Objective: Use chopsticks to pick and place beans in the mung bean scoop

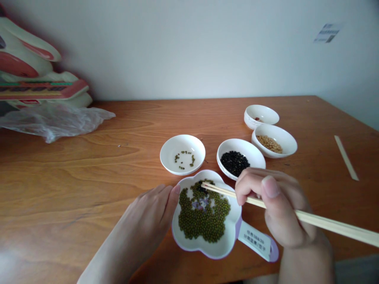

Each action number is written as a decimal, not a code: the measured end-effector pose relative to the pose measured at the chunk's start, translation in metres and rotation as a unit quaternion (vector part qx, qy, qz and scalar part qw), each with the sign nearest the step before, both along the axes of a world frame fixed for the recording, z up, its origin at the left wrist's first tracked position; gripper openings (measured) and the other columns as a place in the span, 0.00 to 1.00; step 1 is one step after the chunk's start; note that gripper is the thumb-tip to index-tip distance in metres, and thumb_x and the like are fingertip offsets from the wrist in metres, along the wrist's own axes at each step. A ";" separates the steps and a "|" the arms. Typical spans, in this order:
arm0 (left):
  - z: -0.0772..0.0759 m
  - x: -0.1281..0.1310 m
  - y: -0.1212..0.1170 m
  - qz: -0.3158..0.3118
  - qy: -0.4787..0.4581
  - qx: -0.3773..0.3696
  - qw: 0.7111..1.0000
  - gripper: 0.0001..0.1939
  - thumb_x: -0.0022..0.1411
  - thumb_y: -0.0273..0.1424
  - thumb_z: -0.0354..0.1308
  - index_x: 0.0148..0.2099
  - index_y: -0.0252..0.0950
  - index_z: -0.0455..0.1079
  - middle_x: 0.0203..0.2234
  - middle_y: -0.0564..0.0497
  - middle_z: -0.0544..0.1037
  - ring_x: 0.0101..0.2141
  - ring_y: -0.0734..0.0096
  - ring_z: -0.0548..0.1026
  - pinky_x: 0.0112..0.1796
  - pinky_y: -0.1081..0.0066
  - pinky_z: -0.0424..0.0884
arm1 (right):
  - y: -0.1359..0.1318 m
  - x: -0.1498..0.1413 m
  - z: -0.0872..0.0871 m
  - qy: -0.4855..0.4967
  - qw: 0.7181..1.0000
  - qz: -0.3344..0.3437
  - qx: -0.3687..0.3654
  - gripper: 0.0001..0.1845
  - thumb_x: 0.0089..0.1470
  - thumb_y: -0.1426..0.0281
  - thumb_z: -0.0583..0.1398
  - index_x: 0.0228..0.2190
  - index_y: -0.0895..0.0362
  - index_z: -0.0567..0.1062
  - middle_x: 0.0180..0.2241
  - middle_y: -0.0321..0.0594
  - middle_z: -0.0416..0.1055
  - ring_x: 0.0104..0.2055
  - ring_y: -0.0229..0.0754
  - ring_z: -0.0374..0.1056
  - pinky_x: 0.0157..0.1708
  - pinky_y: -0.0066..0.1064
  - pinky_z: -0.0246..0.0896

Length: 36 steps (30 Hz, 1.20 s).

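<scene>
A pair of wooden chopsticks (251, 200) is held in my right hand (278, 205), its fingers closed round them. Their tips reach into a flower-shaped dish (235, 230) with a lilac rim and a labelled handle. Green mung beans (201, 223) cover much of its floor, and a few black beans (202, 188) lie at the chopstick tips. Whether the tips pinch a bean is too small to tell. My left hand (154, 209) grips the dish's left rim, thumb on the edge, other fingers mostly hidden. Behind the dish, a white bowl (168, 152) contains scattered mung beans.
A bowl of black beans (235, 162) stands behind my right hand. Farther back are a bowl of tan beans (269, 144) and a bowl with a few reddish bits (262, 114). A paper strip (346, 157) lies right; a plastic bag (65, 120) and rabbit-shaped object (29, 59) occupy the left.
</scene>
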<state>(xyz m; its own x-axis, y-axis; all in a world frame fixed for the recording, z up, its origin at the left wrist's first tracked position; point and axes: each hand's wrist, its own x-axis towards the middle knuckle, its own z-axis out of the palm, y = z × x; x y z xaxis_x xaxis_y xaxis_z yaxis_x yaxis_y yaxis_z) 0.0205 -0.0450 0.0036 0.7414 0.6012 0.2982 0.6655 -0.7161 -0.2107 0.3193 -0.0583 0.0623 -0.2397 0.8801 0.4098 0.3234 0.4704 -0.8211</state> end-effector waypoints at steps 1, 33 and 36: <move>-0.002 -0.001 -0.001 0.004 0.004 -0.001 1.000 0.21 0.79 0.20 0.37 0.62 0.31 0.67 0.45 0.42 0.82 0.40 0.59 0.82 0.41 0.59 0.84 | -0.001 0.001 0.001 0.012 1.000 -0.002 -0.001 0.30 0.78 0.56 0.46 0.28 0.55 0.73 0.27 0.36 0.70 0.29 0.37 0.65 0.32 0.35 0.54; -0.006 -0.005 -0.003 0.007 -0.003 -0.031 0.999 0.20 0.79 0.20 0.40 0.64 0.30 0.66 0.50 0.37 0.81 0.47 0.54 0.83 0.45 0.55 0.86 | -0.001 0.006 0.005 -0.057 0.998 -0.013 -0.037 0.32 0.78 0.52 0.43 0.28 0.54 0.71 0.25 0.33 0.68 0.27 0.35 0.63 0.31 0.34 0.54; -0.007 -0.005 -0.004 0.011 0.007 -0.038 0.999 0.20 0.79 0.19 0.41 0.67 0.29 0.64 0.51 0.37 0.81 0.47 0.54 0.82 0.47 0.55 0.85 | 0.000 0.005 0.004 -0.060 0.997 -0.017 -0.035 0.32 0.78 0.53 0.44 0.28 0.54 0.71 0.25 0.32 0.67 0.27 0.35 0.62 0.31 0.33 0.54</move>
<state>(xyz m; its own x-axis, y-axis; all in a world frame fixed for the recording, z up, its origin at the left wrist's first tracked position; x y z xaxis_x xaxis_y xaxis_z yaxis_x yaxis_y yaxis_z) 0.0152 -0.0486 -0.0036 0.7316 0.6375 0.2417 0.6784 -0.7158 -0.1656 0.3248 -0.0581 0.0663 -0.2528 0.9139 0.3177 0.4362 0.4007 -0.8057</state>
